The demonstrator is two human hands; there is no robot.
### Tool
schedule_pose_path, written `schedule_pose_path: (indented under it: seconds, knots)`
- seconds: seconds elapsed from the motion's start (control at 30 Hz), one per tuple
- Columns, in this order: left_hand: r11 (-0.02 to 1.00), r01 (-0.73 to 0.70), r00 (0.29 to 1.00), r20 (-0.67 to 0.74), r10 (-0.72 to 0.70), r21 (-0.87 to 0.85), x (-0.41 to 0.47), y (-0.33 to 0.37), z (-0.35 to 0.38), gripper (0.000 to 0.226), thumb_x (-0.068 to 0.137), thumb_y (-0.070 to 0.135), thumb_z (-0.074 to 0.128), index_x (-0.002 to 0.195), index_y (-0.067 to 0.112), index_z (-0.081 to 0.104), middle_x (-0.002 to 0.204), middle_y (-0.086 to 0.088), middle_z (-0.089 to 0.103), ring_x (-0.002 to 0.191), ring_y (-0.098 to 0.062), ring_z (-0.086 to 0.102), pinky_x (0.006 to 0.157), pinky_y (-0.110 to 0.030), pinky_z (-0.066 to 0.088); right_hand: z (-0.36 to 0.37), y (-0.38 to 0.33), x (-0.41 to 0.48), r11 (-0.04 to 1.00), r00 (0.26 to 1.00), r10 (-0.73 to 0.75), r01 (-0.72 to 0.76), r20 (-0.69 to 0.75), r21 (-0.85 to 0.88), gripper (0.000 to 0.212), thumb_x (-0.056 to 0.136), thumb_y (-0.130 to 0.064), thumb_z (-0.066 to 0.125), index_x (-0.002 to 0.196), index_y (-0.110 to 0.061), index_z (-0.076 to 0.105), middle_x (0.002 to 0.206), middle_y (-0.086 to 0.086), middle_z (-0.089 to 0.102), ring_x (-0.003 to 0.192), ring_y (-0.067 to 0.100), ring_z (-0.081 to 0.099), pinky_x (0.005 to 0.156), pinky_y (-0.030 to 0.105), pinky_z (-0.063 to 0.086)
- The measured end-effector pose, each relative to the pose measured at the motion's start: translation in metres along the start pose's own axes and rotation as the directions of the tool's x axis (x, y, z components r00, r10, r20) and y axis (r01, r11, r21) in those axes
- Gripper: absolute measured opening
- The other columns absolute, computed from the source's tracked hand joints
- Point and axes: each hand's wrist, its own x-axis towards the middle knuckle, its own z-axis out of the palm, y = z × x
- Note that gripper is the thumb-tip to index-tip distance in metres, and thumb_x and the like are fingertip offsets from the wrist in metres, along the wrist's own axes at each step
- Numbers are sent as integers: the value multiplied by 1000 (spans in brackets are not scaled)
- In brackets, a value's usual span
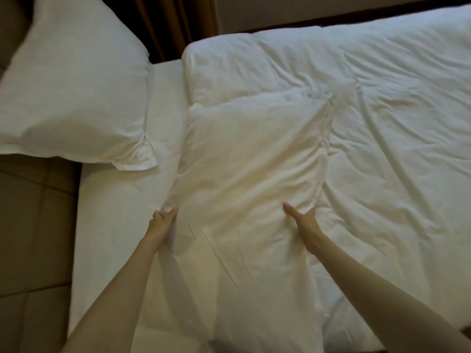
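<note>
A white pillow (252, 169) lies lengthwise in front of me, on top of the crumpled white duvet (382, 118). My left hand (161, 224) grips the pillow's left edge, fingers curled into the fabric. My right hand (303, 220) holds the right side, thumb on top and pointing away from me, the other fingers tucked under the edge and hidden. Both forearms reach in from the bottom of the view.
A second white pillow (74, 93) lies at the head of the bed on the left, on the white fitted sheet (119, 212). A tan padded headboard (33, 238) runs along the left. Brown curtains (173, 21) hang at the top.
</note>
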Motion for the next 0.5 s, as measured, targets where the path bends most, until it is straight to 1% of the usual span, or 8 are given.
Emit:
schedule_pose_path:
  seconds: [0.07,0.1,0.17,0.23,0.3,0.4,0.5]
  knots:
    - [993,49,997,66,-42,-106,10,-3,2,90,85,63,47,148,4,20,154,-19,29,138,-36,34,114,-47,29,1,7,3,1000,1000,16,-16,-6,2,109,67,-46,79,150,-21,13,155,5,30,140,28,34,117,46,28]
    - [986,68,993,107,-52,-149,16,-5,4,94,83,66,47,149,5,21,155,-17,30,138,-35,35,114,-47,28,2,9,5,1000,1000,28,-28,-13,3,110,66,-46,79,150,-20,13,154,5,30,139,28,34,117,46,28]
    - [979,78,987,155,-49,-188,24,-9,9,95,79,70,48,146,6,32,150,-17,39,134,-34,42,113,-47,31,5,11,8,999,999,47,-47,-12,10,110,67,-45,79,151,-19,14,154,5,31,139,28,35,117,46,29]
    - [980,66,991,129,-42,-190,26,-10,13,93,76,71,50,140,4,44,143,-20,49,128,-34,49,110,-45,36,9,10,12,998,998,61,-61,-18,19,108,67,-44,79,150,-19,15,153,5,34,137,28,37,116,46,30]
    - [982,54,995,88,-39,-179,24,-10,14,96,71,74,52,135,2,50,137,-21,54,123,-35,53,107,-44,40,12,9,14,998,998,67,-66,-19,22,106,67,-43,80,150,-21,17,151,5,37,135,28,40,115,46,32]
    - [978,42,998,58,-31,-204,16,-9,10,100,68,74,57,133,-1,50,134,-23,56,119,-36,56,101,-42,45,14,9,12,998,997,63,-62,-35,24,107,66,-40,81,150,-18,19,150,5,39,133,29,42,114,46,33]
    - [969,32,998,58,-18,-246,5,-3,7,88,74,65,61,130,-3,51,126,-23,61,109,-34,62,87,-35,47,15,5,8,998,996,61,-60,-64,12,106,65,-40,82,149,-15,22,148,8,41,132,30,43,113,47,34]
